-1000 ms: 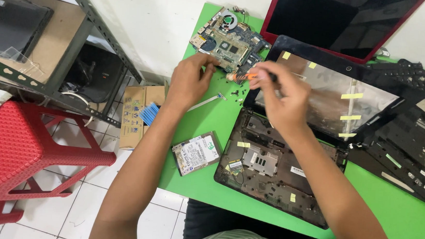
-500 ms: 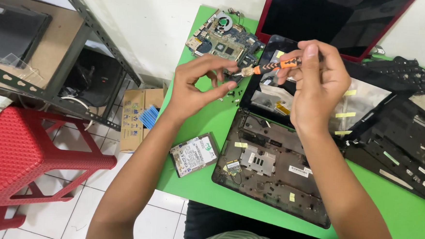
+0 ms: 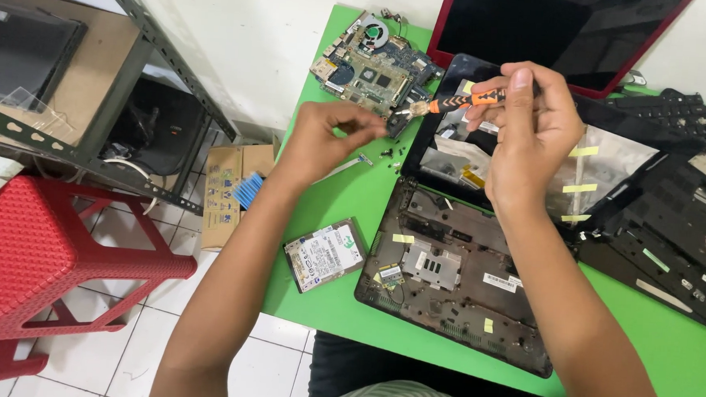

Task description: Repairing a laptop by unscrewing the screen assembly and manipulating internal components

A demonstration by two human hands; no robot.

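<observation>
My right hand (image 3: 529,135) holds an orange and black screwdriver (image 3: 463,102) level above the laptop parts, its tip pointing left. My left hand (image 3: 328,137) is pinched shut just left of that tip, its fingertips close together as if on something tiny that I cannot make out. Both hands hover over a green table (image 3: 347,303). Below them lies a black laptop bottom case (image 3: 453,284) with bits of yellow tape. A green motherboard with a fan (image 3: 372,62) sits at the table's far left corner.
A silver hard drive (image 3: 326,253) lies near the table's left edge. A red-framed laptop screen (image 3: 555,28) leans at the back, black panels (image 3: 666,223) spread at right. Small screws (image 3: 392,152) dot the table. A red plastic stool (image 3: 36,254), cardboard box (image 3: 228,192) and metal shelf (image 3: 119,57) stand left.
My right hand has lifted the screwdriver off the laptop case and turned it level. My left hand rose from the table to meet the tip, then drew slightly away, pinched.
</observation>
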